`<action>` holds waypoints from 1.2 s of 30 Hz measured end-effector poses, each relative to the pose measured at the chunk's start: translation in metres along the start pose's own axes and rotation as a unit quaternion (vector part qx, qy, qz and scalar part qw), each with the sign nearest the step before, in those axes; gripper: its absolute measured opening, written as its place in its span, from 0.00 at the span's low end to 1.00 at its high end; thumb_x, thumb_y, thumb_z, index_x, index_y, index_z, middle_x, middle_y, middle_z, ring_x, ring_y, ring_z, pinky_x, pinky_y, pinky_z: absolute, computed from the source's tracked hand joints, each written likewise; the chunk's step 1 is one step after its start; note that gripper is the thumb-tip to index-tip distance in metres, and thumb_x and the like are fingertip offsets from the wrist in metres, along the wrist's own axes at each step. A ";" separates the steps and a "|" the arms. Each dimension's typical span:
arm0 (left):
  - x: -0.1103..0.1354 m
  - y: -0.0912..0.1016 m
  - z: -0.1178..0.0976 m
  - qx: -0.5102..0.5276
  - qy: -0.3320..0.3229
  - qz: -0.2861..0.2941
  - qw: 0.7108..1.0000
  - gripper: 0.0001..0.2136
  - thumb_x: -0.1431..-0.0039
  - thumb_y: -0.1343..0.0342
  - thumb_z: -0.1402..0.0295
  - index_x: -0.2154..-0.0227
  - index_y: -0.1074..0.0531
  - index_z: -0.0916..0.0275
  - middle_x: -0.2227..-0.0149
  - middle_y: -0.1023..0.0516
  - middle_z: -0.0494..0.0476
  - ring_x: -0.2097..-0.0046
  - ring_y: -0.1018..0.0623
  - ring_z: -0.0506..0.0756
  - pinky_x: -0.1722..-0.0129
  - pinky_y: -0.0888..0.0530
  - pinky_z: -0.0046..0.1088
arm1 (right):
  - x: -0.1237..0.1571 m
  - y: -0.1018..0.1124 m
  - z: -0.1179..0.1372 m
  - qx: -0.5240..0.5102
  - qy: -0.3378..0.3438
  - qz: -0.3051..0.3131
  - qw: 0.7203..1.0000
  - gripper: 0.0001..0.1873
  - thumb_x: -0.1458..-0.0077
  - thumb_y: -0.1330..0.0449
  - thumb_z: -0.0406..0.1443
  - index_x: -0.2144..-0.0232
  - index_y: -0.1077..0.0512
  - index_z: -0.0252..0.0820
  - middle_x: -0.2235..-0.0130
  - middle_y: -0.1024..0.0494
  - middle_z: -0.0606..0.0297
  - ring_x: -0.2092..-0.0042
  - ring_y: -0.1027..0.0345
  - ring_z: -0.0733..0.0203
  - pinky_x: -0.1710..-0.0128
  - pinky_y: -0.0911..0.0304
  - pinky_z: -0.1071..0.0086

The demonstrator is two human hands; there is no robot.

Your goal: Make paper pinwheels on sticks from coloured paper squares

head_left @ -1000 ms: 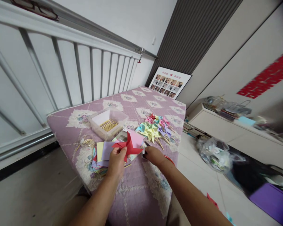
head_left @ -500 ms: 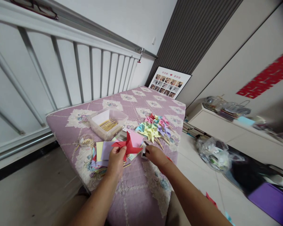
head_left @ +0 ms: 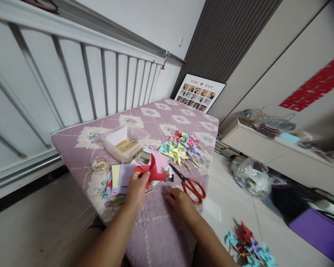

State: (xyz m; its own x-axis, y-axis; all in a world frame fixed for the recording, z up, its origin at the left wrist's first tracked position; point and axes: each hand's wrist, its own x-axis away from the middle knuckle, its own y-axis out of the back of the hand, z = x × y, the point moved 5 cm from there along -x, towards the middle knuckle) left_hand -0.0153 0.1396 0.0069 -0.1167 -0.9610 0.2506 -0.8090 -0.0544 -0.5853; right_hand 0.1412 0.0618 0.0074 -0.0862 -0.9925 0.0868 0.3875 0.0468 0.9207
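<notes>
My left hand (head_left: 136, 190) is closed on a folded red paper pinwheel (head_left: 152, 171), held just above a stack of coloured paper sheets (head_left: 117, 177) on the purple quilt (head_left: 161, 230). Lower down and close to me, my right hand (head_left: 178, 202) rests on the quilt with its fingers stretched toward the left and nothing in them. A small white and black object (head_left: 170, 178) lies beyond it. Red-handled scissors (head_left: 193, 188) lie just right of that hand.
A clear plastic box of wooden sticks (head_left: 125, 142) and a small jar (head_left: 98, 164) stand at the left. A heap of finished pinwheels (head_left: 180, 147) lies farther back. More pinwheels (head_left: 247, 245) and a plastic bag (head_left: 250, 178) are on the floor at the right. White railing lines the left.
My right hand has let go of the small white object and drawn back toward me onto the quilt, uncovering the scissors. The left hand still holds the red pinwheel. The camera has tilted down.
</notes>
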 end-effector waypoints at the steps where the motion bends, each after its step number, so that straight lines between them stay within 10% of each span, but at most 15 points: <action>1: 0.000 0.000 0.001 0.000 -0.001 0.003 1.000 0.10 0.57 0.39 0.64 0.73 0.30 0.64 0.80 0.28 0.47 0.78 0.31 0.48 0.78 0.36 0.23 | 0.001 -0.001 -0.002 -0.014 -0.003 -0.010 1.000 0.08 0.46 0.47 0.33 0.73 0.29 0.41 0.69 0.24 0.63 0.66 0.31 0.59 0.65 0.40 0.71; 25: -0.001 -0.006 0.022 -0.096 0.058 0.029 0.993 0.08 0.56 0.40 0.64 0.78 0.30 0.63 0.84 0.29 0.48 0.81 0.32 0.48 0.80 0.38 0.23 | 0.014 -0.016 0.002 -0.125 -0.048 -0.145 0.980 0.06 0.48 0.48 0.33 0.76 0.34 0.45 0.72 0.27 0.62 0.68 0.32 0.56 0.66 0.35 0.66; 36: 0.008 -0.010 0.032 -0.179 0.060 0.063 0.980 0.07 0.54 0.42 0.64 0.76 0.28 0.63 0.81 0.27 0.51 0.79 0.30 0.50 0.77 0.36 0.25 | 0.057 0.014 -0.006 -0.484 -0.118 -0.135 0.856 0.13 0.54 0.37 0.46 0.79 0.31 0.44 0.71 0.24 0.62 0.73 0.33 0.60 0.75 0.37 0.69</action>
State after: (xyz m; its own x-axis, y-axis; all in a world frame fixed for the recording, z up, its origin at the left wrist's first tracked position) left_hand 0.0103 0.1240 -0.0095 -0.2781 -0.9142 0.2948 -0.9314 0.1816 -0.3155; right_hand 0.1475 0.0050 0.0229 -0.4319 -0.8963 0.1002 0.8936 -0.4102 0.1821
